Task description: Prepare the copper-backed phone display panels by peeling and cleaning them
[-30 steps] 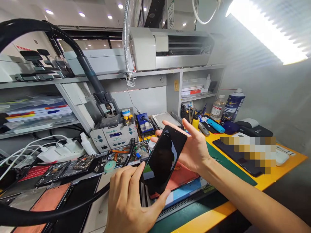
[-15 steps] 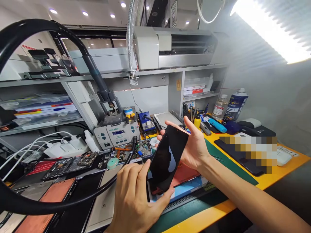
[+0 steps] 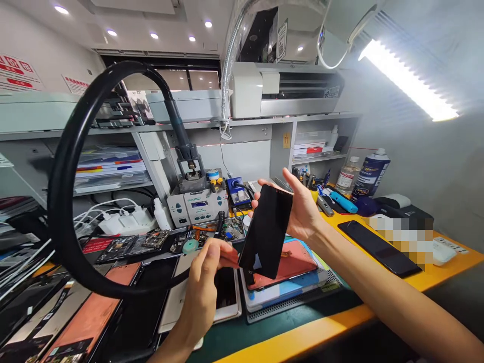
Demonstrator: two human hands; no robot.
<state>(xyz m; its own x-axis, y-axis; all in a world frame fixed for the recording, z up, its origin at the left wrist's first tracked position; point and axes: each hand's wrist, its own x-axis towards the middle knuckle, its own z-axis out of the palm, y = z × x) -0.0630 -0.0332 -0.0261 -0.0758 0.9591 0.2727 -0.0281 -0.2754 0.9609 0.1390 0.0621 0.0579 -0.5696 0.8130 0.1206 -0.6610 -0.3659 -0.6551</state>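
A black-screened phone is held tilted upright in my right hand. Its fingers show behind the left edge, and the thumb stands up along the other side. At the lower left corner of the phone is my left hand, its fingers drawn together and pointing at that edge. A reddish shape shows at its fingertips; whether it is skin or a thin piece, I cannot make out. Beneath the phone, an orange-red phone panel lies on a blue and white stack. A white-framed tablet lies beside it, partly behind my left hand.
A black flexible hose loops across the left, near a soldering station. Phone parts and panels cover the left side. A dark phone, spray can and clear bottle stand or lie at right.
My left hand has shifted down and left, from gripping the phone's lower side to its lower corner, fingers now bunched. The right hand still holds the phone. The view has swung left.
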